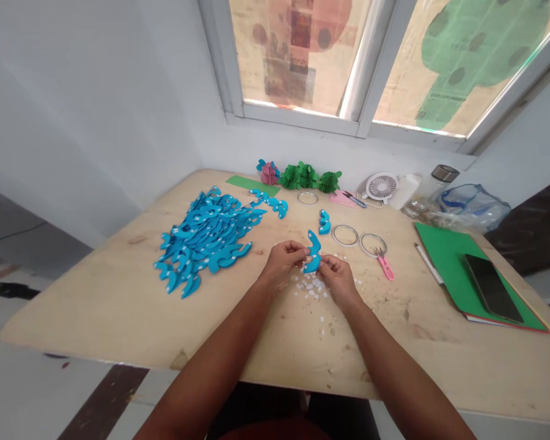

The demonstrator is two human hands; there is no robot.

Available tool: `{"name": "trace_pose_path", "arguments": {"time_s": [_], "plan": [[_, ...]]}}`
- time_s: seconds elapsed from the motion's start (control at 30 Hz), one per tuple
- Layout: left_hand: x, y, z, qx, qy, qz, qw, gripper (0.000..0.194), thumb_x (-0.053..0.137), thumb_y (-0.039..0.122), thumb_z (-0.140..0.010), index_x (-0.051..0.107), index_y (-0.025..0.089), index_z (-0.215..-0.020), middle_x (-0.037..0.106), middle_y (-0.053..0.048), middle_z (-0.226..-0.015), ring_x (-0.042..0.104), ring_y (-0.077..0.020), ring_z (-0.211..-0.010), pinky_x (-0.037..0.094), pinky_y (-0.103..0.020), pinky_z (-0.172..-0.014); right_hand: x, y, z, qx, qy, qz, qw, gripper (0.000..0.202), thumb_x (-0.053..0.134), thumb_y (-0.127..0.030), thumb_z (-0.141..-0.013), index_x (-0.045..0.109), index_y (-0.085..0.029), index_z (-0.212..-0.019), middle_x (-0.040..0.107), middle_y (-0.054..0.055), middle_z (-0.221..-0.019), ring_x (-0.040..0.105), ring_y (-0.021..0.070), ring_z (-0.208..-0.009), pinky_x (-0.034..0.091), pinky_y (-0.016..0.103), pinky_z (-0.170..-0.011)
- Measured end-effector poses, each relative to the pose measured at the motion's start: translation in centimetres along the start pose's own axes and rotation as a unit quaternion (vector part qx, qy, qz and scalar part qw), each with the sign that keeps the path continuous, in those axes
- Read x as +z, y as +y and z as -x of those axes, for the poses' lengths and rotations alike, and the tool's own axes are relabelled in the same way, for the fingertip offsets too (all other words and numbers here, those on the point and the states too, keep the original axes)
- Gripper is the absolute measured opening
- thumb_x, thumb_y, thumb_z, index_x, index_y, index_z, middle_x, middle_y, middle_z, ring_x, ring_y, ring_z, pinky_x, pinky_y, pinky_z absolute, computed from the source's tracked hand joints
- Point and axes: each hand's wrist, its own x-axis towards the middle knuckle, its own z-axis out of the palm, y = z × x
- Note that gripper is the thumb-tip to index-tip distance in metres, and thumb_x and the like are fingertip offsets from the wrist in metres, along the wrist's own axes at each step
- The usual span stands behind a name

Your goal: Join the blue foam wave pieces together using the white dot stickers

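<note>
Between both hands is a curved blue paper cutout (pixel 312 249) with small white squares on it. My left hand (pixel 285 261) pinches its left side, and my right hand (pixel 337 275) pinches its lower right edge. Small white paper bits (pixel 310 286) lie scattered on the table just below the hands. A large pile of similar blue cutouts (pixel 206 232) spreads to the left of my left hand. Another blue cutout (pixel 324 222) rests a little beyond the hands, and a few more (pixel 272 201) lie farther back.
Silver rings (pixel 345 234) and pink-handled snips (pixel 385 266) lie right of my hands. Green paper ornaments (pixel 306 175), a white fan (pixel 381 186) and a bottle (pixel 442 177) stand along the wall. A phone (pixel 492 287) rests on a green folder (pixel 449 269) beside a pen (pixel 429 264).
</note>
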Motion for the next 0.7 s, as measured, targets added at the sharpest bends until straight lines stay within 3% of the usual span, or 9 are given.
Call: {"name": "trace_pose_path", "arguments": {"time_s": [0.43, 0.7], "plan": [[0.00, 0.26, 0.15, 0.016, 0.001, 0.002, 1.000, 0.032, 0.078, 0.029, -0.049, 0.065, 0.015, -0.075, 0.062, 0.000, -0.059, 0.057, -0.0130, -0.056, 0.044, -0.024, -0.052, 0.06, -0.07, -0.05, 0.002, 0.003, 0.004, 1.000, 0.024, 0.064, -0.038, -0.068, 0.068, -0.016, -0.078, 0.059, -0.001, -0.057, 0.048, 0.0105, -0.050, 0.034, 0.022, -0.049], [-0.23, -0.08, 0.10, 0.020, -0.015, -0.004, 1.000, 0.028, 0.076, 0.030, -0.053, 0.067, 0.015, -0.075, 0.063, -0.002, -0.063, 0.057, -0.0130, -0.057, 0.044, -0.024, -0.053, 0.09, 0.19, -0.03, -0.005, -0.002, -0.002, 1.000, 0.025, 0.064, -0.038, -0.068, 0.068, -0.017, -0.080, 0.060, -0.001, -0.057, 0.048, 0.0103, -0.050, 0.034, 0.022, -0.048]]}}
